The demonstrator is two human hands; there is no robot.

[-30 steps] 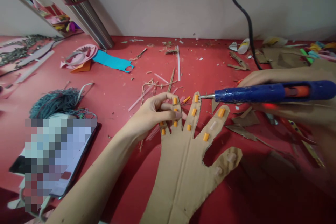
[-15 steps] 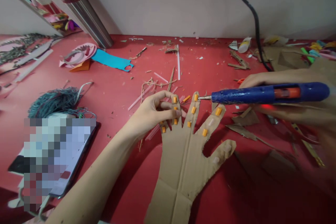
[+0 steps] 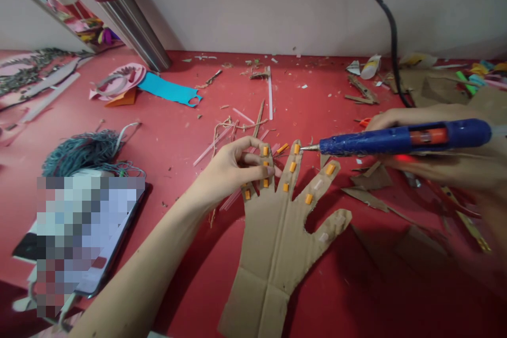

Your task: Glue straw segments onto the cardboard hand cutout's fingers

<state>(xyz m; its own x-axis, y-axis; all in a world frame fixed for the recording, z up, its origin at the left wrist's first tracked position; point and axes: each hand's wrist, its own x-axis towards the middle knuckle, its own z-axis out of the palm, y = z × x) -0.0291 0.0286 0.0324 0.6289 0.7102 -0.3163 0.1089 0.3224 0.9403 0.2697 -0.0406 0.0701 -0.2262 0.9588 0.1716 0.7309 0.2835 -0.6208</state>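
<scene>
Brown hand-shaped cardboard cutout [image 3: 259, 253] with short orange tube pieces [image 3: 308, 199], held over red tabletop [image 3: 325, 100]; left hand [image 3: 241, 166] pinches one cardboard digit [image 3: 271, 186]; right hand [image 3: 412, 114] grips blue plastic glue gun [image 3: 368, 140], metal nozzle [image 3: 311, 148] at middle digit's [image 3: 290, 177] tip

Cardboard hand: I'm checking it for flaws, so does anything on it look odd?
On the cardboard finger nearest the thumb, a pale patch sits between two orange pieces, while the neighbouring finger has three orange pieces; whether it is glue, I cannot tell. A crease also crosses the cardboard palm.
</scene>
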